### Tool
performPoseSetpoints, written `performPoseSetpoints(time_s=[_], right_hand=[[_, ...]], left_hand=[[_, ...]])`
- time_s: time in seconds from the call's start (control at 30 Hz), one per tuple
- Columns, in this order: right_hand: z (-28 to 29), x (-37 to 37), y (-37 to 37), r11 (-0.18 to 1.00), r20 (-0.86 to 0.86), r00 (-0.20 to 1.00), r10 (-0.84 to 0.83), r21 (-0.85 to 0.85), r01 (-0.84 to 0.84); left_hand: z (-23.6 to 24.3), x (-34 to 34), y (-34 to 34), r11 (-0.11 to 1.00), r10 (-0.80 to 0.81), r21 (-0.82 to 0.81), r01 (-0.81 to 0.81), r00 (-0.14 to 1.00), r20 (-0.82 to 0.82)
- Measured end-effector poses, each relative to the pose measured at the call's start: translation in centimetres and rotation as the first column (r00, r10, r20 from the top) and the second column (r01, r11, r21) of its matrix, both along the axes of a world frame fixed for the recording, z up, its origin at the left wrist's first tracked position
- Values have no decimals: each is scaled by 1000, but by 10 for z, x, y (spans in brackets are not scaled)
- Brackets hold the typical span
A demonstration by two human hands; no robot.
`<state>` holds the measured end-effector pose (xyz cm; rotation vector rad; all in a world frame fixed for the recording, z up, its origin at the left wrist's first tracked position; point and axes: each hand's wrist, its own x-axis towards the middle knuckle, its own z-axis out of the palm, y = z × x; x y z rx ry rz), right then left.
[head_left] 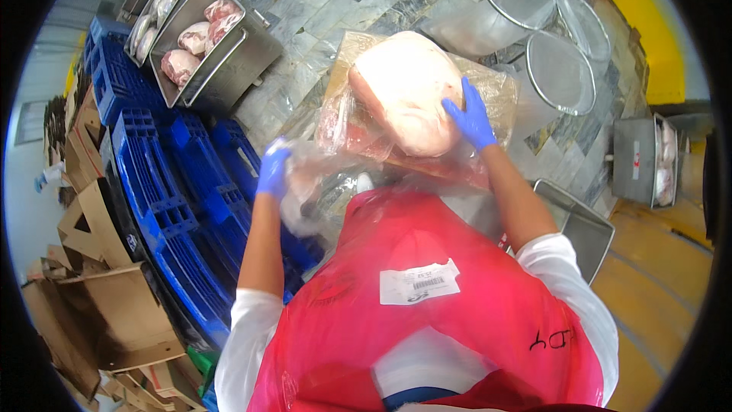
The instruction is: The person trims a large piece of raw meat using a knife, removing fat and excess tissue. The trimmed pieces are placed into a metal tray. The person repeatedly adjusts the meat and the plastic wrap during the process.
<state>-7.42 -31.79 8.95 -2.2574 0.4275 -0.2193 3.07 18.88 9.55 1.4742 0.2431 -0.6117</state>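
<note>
A large pale piece of meat point(400, 88) lies on plastic-covered cardboard point(494, 107) in the upper middle, with reddish wrapped material beneath it. My right hand point(469, 118), in a blue glove, rests against the meat's right side, fingers extended and spread. My left hand point(274, 164), also blue-gloved, is closed on crumpled clear plastic point(305, 194) left of the meat. The plastic is smeared by motion and hangs toward my pink apron point(404, 236).
Blue pallets point(164, 214) and cardboard boxes point(107, 320) line the left. Steel bins of meat stand upper left point(236, 69) and far right point(633, 168). Cylindrical metal-rimmed containers point(476, 19) stand behind the meat on the tiled floor point(297, 15). Another steel bin point(583, 236) is beside my right arm.
</note>
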Motion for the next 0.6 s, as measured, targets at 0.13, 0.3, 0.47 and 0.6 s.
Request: performPoseSetpoints(time_s=[0.13,0.3,0.47,0.6], right_hand=[[8,-40,10,985,-46,999,24,-169,-31],[19,-82,0,988,-222,966,134,106,-113],[22,-107,-2,968,-390,897,207,216,-129],[3,-90,-9,970,-265,964,15,240,51]], left_hand=[[-7,29,-127,908,-271,400,127,905,328],[-80,67,-190,897,-329,398,190,890,317],[-98,75,-212,558,-730,757,340,634,254],[-85,50,-212,623,-677,737,261,653,340]])
